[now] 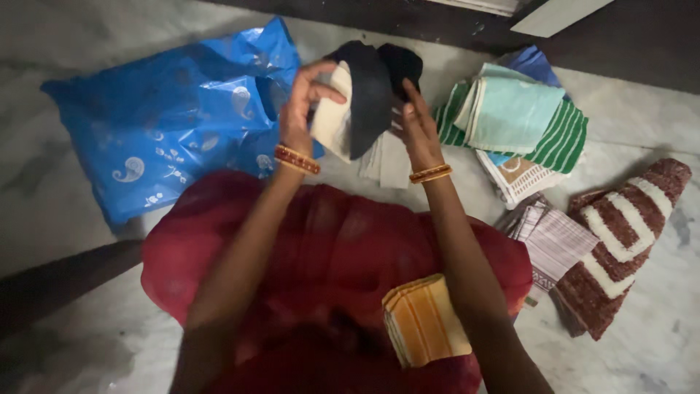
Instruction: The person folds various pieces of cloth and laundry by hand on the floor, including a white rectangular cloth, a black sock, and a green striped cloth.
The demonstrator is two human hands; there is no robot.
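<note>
Judging by the floor [58, 190], the sorting looks partly done: a folded stack [521, 120] lies right of the raised dark cloth [372, 91], with striped cloths [620, 233] below it and an orange cloth [424, 321] on the lap. The left hand [302, 102] and right hand [417, 120] are both closed on the dark cloth, held up beside the blue bag [168, 117].

Bare floor [58, 211] open far left and at lower right corner; blue bag [168, 117] blocks upper left; folded stack [518, 120] and striped towel [620, 233] crowd right; orange cloth [423, 321] on lap; small pile [386, 160] under raised hands.
</note>
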